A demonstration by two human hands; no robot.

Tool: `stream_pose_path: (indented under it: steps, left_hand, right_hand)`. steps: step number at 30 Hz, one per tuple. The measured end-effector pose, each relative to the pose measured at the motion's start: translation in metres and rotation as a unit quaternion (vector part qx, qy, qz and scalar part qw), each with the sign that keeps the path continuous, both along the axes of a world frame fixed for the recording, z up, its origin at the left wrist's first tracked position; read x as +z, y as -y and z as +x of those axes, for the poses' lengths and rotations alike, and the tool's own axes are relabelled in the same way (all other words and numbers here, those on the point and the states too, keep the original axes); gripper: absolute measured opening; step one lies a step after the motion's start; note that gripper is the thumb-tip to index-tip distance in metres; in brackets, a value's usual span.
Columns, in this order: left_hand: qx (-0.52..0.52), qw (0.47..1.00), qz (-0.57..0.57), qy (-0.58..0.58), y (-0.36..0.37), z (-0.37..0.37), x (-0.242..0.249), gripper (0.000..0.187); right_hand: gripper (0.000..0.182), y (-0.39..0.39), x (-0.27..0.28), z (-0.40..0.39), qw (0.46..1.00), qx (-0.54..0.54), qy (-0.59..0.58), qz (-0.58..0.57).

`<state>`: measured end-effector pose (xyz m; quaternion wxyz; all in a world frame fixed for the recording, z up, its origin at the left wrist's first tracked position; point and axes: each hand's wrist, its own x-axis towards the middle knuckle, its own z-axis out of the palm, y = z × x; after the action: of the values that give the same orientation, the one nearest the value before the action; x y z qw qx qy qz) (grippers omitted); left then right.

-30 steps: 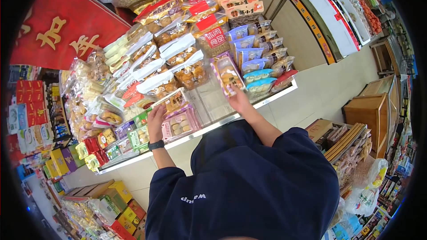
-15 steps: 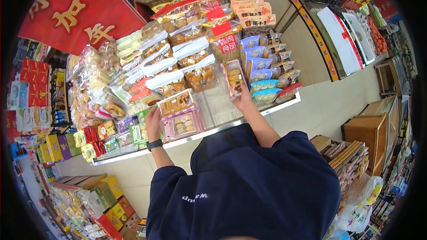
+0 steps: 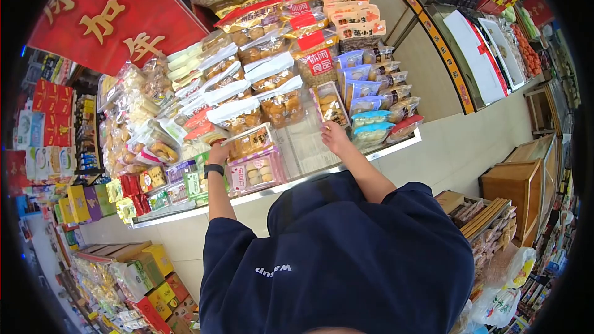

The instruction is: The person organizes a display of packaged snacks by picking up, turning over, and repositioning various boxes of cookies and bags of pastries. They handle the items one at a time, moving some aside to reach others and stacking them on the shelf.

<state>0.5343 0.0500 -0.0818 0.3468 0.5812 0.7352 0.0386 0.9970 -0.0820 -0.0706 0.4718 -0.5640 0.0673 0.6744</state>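
My left hand (image 3: 218,152), with a black watch at the wrist, is at the left end of a clear-lidded box of golden pastries (image 3: 250,142). Its fingertips are partly hidden at the box's far corner. That box lies just behind a pink-edged box of round pale pastries (image 3: 258,172). My right hand (image 3: 336,138) has its bent fingers together at the near end of a second clear-lidded pastry box (image 3: 330,105), which lies lengthwise away from me. Between the two hands is a bare strip of the display top (image 3: 301,143).
White-topped bags of pastries (image 3: 279,100) fill the middle behind my hands. Blue-topped bags (image 3: 371,117) stand to the right, small green packs (image 3: 197,182) to the left. A metal edge (image 3: 303,179) runs along the front; a red banner (image 3: 111,18) hangs at far left.
My right hand has slid from the right side of its pastry box to the near end. My left hand has moved farther forward along its box's left end. Both boxes look unmoved.
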Motion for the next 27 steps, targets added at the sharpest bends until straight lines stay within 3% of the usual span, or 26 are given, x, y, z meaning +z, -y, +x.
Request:
stream_pose_path:
  steps: [3,6,12,15,18,20,24,27]
  left_hand:
    - [-0.025,0.999,0.029,0.024,0.006,0.005,0.013,0.046]
    - [-0.019,0.999,0.018,-0.036,0.010,0.012,0.027,0.059]
    - [-0.011,1.000,-0.016,-0.007,0.022,0.030,0.065,0.049]
    - [-0.034,0.991,0.072,0.106,0.030,0.029,0.069,0.040]
    - [-0.064,0.985,0.071,0.143,0.025,0.030,0.069,0.026]
    - [-0.054,0.961,0.064,0.262,0.029,0.037,0.079,0.020]
    - [-0.055,0.910,0.075,0.405,0.043,0.092,0.159,0.015]
    - [-0.086,0.899,0.050,0.427,0.039,0.126,0.178,0.023]
  right_hand:
    - [0.037,0.005,0.009,-0.002,1.000,0.001,0.016,0.016]
    - [0.033,0.014,0.023,0.000,0.998,0.027,-0.034,0.055]
    - [0.031,0.029,0.021,-0.008,0.985,0.133,-0.078,0.074]
    - [0.032,0.031,0.031,-0.020,0.976,0.188,-0.061,0.088]
    - [0.036,0.029,0.041,-0.030,0.961,0.242,-0.047,0.126]
    - [0.042,0.029,0.043,-0.033,0.952,0.267,-0.038,0.148]
    - [0.054,0.038,0.044,-0.043,0.935,0.269,0.025,0.229]
    - [0.058,0.043,0.068,-0.046,0.909,0.231,0.018,0.346]
